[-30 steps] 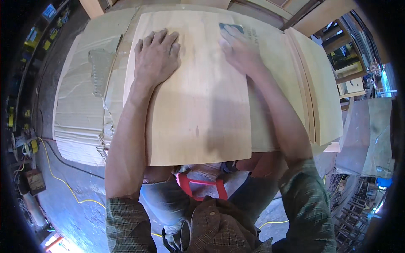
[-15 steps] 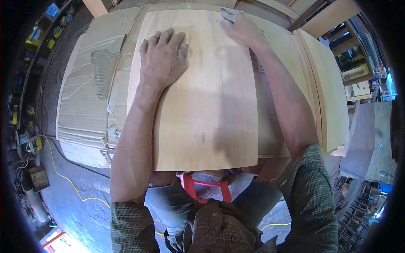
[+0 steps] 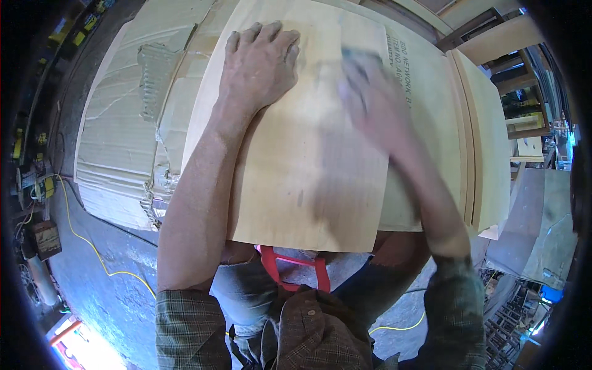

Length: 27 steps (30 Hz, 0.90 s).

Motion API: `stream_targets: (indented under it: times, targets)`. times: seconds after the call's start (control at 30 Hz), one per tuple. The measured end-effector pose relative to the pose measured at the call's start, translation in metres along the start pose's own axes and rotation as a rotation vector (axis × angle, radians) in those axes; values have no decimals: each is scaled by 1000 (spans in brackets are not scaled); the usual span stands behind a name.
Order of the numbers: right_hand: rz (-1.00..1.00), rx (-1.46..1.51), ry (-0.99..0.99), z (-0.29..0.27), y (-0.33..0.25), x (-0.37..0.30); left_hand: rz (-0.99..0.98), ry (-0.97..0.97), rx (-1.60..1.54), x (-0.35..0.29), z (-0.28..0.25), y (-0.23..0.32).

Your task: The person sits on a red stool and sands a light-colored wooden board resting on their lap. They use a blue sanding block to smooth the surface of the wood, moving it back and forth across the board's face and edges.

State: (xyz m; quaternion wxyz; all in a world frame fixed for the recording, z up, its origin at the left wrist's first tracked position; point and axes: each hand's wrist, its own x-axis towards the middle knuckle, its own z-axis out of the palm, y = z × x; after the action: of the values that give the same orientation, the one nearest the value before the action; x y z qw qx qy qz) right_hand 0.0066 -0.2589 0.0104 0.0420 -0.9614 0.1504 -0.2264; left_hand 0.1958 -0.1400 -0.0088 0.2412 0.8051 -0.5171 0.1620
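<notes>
A pale wooden panel [image 3: 296, 197] lies flat in front of me, its near edge overhanging my lap. My left hand [image 3: 262, 65] rests on its far left part, palm down and fingers spread, holding nothing. Over the far right part, my right hand [image 3: 373, 105] is smeared by motion. Its fingers press down on a dark grey piece of sandpaper [image 3: 361, 55] against the panel's face. Most of that sheet is hidden under the fingers.
Cardboard [image 3: 117, 135], torn in places, lies under the panel and to its left. More wooden boards [image 3: 484, 135] lean along the right side. A red frame [image 3: 296, 262] shows between my legs, and a yellow cord [image 3: 92, 246] runs over the floor.
My right hand has drawn the sandpaper from the panel's far edge toward me. The panel looks slightly turned, and the view has shifted a little. My left hand stays on the panel.
</notes>
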Motion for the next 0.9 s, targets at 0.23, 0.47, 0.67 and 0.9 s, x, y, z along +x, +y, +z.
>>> stream_targets:
  times: [0.23,0.47,0.67,0.9]
  targets:
    - [188,3,69,55,53,93,6,-19,-17,5,1,4]
    - [-122,-5,-12,-16,-34,-39,-19,-7,-4,0,4,-1]
    - [49,33,-59,11,21,35,-10,-14,-8,4,-1,2]
    - [154,-95,-28,35,45,60,-33,-13,-28,3,6,-2]
